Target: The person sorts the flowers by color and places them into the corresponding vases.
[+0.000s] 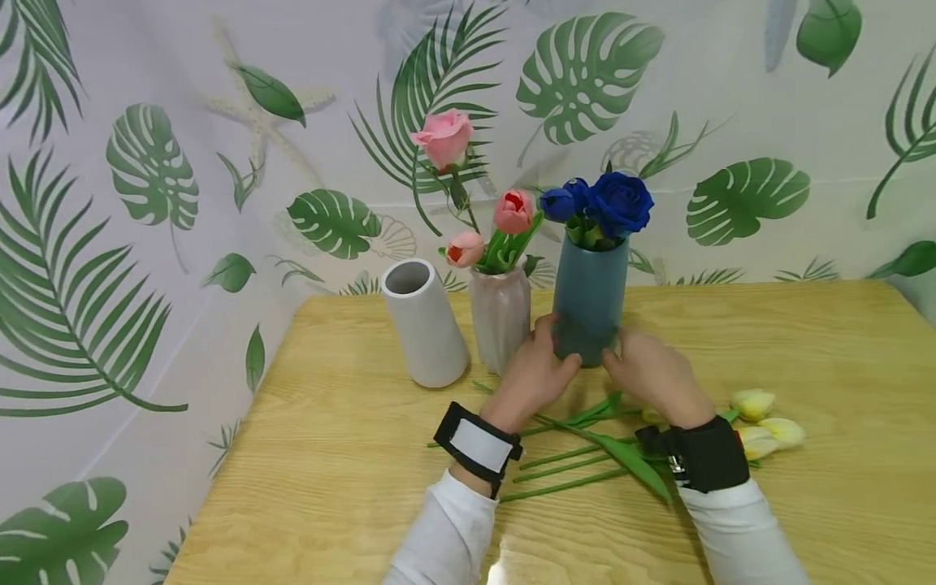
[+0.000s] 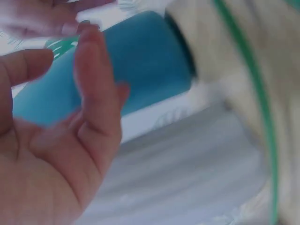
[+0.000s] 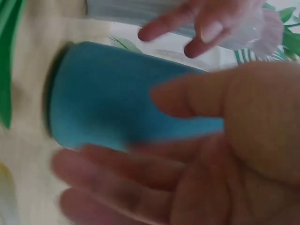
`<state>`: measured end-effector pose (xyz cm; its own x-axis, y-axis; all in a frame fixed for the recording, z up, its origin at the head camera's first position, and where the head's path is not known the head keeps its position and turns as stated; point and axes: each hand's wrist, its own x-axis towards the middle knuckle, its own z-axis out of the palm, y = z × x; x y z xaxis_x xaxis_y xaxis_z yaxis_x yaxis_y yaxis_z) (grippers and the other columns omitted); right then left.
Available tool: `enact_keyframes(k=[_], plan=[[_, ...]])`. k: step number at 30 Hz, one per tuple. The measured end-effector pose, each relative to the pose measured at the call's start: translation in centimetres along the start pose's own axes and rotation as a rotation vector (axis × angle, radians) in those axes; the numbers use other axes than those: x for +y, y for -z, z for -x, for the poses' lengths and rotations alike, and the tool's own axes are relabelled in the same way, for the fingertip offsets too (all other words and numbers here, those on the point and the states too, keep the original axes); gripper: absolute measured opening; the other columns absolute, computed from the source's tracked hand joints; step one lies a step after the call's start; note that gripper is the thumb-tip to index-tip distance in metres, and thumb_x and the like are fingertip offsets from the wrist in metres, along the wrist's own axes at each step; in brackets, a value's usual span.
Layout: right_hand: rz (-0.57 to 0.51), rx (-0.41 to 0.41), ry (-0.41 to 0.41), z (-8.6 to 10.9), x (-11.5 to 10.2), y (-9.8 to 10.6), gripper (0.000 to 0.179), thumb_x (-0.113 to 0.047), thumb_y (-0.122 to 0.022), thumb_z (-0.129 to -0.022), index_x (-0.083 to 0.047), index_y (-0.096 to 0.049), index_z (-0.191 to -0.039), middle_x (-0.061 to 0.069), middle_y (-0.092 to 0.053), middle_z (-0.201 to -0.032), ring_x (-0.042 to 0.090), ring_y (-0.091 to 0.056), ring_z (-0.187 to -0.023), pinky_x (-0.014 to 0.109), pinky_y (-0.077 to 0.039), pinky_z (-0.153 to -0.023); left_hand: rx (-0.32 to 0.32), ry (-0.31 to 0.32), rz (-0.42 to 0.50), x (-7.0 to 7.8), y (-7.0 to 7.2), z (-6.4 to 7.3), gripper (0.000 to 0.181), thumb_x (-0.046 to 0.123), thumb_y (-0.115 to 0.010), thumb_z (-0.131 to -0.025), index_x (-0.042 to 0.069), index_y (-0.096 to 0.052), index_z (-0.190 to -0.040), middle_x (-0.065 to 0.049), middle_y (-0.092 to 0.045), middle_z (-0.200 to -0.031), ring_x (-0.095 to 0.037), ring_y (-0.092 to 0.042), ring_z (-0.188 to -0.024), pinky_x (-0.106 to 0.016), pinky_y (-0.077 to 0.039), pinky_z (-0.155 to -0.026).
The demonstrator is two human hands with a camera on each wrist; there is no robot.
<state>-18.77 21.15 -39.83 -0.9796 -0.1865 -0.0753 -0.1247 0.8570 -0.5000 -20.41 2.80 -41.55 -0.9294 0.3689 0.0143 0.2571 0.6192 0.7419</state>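
Note:
A teal-blue vase stands upright on the table, holding blue roses and smaller blue blooms. My left hand is at the vase's lower left side, its thumb and fingers spread apart in the left wrist view. On the opposite side my right hand has its fingers extended along the vase; the thumb overlaps the vase wall in the right wrist view. Neither hand is wrapped round the vase. Below the wrists lie green stems and yellow-white tulips, partly hidden by the right hand and wristband.
Left of the blue vase stands a pinkish ribbed vase with a pink rose and pink tulips. Beside it is a white vase with nothing showing in its mouth. A leaf-print cloth hangs behind the wooden table.

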Motion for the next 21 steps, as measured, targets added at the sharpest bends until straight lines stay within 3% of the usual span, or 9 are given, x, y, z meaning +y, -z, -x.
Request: enact_keyframes(k=[3,5,9,16,21], plan=[[0.03,-0.074,0.002,1.0,-0.3,0.5,0.046,-0.019,-0.044,-0.105,0.013,-0.047,-0.137,0.006,-0.053,-0.065,0.019,-0.041,-0.052,0.036,-0.032,-0.052,-0.035,-0.049,0.01,0.5,1.2,0.9,0.051,0.027,-0.053,-0.103,0.008,-0.039,-0.147,-0.015,-0.066,-0.121,-0.018,-0.067,-0.091,-0.028,-0.052,-0.07],[0.034,-0.061,0.029,1.6,-0.6,0.6,0.044,-0.018,-0.047,-0.104,0.011,-0.049,-0.137,0.005,-0.057,-0.066,0.018,-0.042,-0.051,0.035,-0.032,-0.051,-0.041,-0.077,0.009,0.8,2.1,1.4,0.046,0.028,-0.053,-0.103,0.008,-0.044,-0.143,-0.012,-0.068,-0.115,-0.017,-0.067,-0.082,-0.027,-0.051,-0.066],[0.029,-0.049,0.12,2.4,-2.2,0.2,0.038,-0.017,-0.054,-0.102,0.005,-0.057,-0.133,0.001,-0.059,-0.068,0.015,-0.047,-0.053,0.033,-0.035,-0.049,-0.013,-0.081,0.003,0.9,3.9,2.3,0.04,0.028,-0.052,-0.103,0.008,-0.051,-0.138,-0.011,-0.069,-0.112,-0.019,-0.068,-0.088,-0.029,-0.052,-0.069],[0.094,-0.166,0.311,2.5,-3.9,-2.6,0.039,-0.016,-0.061,-0.098,0.0,-0.057,-0.133,-0.005,-0.045,-0.055,0.009,-0.04,-0.047,0.025,-0.027,-0.047,0.008,-0.05,-0.068,0.6,5.0,2.9,0.037,0.029,-0.05,-0.103,0.011,-0.054,-0.135,-0.009,-0.07,-0.115,-0.021,-0.068,-0.1,-0.034,-0.054,-0.079],[0.089,-0.255,0.322,2.2,-3.9,-5.0,0.037,-0.01,-0.06,-0.098,0.003,-0.056,-0.132,-0.004,-0.041,-0.055,0.009,-0.034,-0.046,0.026,-0.025,-0.049,0.002,-0.029,-0.079,0.2,5.2,2.9,0.034,0.031,-0.05,-0.104,0.013,-0.055,-0.132,-0.007,-0.07,-0.112,-0.02,-0.067,-0.096,-0.033,-0.053,-0.076]])
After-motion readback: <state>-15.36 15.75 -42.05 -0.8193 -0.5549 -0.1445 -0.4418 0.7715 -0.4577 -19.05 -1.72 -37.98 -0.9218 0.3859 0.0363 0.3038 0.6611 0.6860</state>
